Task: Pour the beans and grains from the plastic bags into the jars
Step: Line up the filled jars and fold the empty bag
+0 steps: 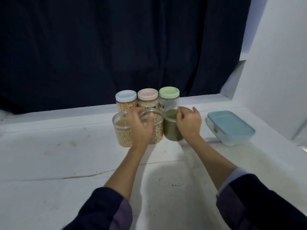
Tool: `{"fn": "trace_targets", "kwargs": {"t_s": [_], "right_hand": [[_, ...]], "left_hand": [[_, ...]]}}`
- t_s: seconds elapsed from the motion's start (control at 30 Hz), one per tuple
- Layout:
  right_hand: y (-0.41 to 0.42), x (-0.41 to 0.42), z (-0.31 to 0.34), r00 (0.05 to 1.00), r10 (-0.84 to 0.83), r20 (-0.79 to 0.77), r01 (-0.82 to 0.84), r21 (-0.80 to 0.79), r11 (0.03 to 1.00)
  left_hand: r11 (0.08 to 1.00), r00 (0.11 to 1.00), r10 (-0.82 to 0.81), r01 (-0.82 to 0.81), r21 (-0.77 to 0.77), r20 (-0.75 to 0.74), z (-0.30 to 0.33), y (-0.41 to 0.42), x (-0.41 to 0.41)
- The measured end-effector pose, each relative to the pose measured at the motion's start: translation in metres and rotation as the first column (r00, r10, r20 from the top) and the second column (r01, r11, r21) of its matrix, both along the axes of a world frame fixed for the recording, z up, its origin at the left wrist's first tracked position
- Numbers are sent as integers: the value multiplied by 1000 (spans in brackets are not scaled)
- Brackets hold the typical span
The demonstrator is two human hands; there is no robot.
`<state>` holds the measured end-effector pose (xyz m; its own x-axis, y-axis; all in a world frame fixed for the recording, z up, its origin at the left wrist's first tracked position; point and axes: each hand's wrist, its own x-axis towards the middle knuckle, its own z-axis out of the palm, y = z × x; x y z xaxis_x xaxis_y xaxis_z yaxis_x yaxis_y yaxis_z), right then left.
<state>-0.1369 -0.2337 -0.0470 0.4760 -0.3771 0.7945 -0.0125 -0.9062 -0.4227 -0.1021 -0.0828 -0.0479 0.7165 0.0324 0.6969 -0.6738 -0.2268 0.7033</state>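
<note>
Three open clear jars stand in a front row: a beige bean jar (pixel 120 132), a pale grain jar (pixel 157 128) and a green bean jar (pixel 171 130), all nearly full. Behind them stand three closed jars with a blue lid (pixel 126 96), a pink lid (pixel 147 94) and a green lid (pixel 169 92). My left hand (pixel 139 126) lies across the rims of the beige and pale jars, fingers loosely curled. My right hand (pixel 189 123) pinches the green bean jar at its right rim. An empty clear zip bag (pixel 213 142) lies flat to the right.
A flat rectangular box with a teal lid (pixel 230 126) sits right of the jars, partly on the bag. The white table (pixel 66 155) is stained and backed by a dark curtain (pixel 116 47). A white wall (pixel 279 80) closes the right side.
</note>
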Motion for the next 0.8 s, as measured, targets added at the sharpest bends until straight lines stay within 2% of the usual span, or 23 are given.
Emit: {"fn": "trace_targets", "kwargs": {"t_s": [0.1,0.2,0.27,0.33,0.4,0.47,0.5,0.53,0.6,0.7,0.8], "right_hand": [[-44,-20,-10,994,-100,-38,103,109,989],[-92,-39,-24,960,-183,-212,200,65,978],[-122,-54,-36,922,-111,-371,147,71,987],[-150,-68,-51,882,-38,-470,41,-4,999],[-168,-78,-60,768,-76,-636,-15,-136,991],[-181,-82,-65,621,-150,-769,-28,-212,977],[-184,-83,-65,633,-152,-759,-46,-233,971],[-183,-84,-65,689,-149,-709,-83,-282,956],[-181,-82,-71,800,-117,-589,-61,-274,960],[-165,-81,-58,912,-6,-409,-47,-120,992],[-138,-85,-31,992,75,-103,-81,-51,995]], "left_hand": [[959,963,-235,251,132,-129,-10,-50,-30],[910,847,-347,408,73,-403,-26,-103,-52],[874,745,-378,483,54,-550,-35,-135,-60],[848,654,-365,528,54,-663,-45,-162,-63],[848,589,-347,529,23,-730,-50,-181,-67],[868,585,-330,496,5,-741,-54,-195,-71],[878,596,-317,479,9,-738,-54,-200,-74],[886,604,-306,463,12,-736,-55,-204,-77],[901,594,-316,431,-39,-740,-55,-209,-82],[887,486,-445,353,-298,-752,-47,-210,-90],[780,376,-626,308,-545,-683,-28,-204,-90]]}}
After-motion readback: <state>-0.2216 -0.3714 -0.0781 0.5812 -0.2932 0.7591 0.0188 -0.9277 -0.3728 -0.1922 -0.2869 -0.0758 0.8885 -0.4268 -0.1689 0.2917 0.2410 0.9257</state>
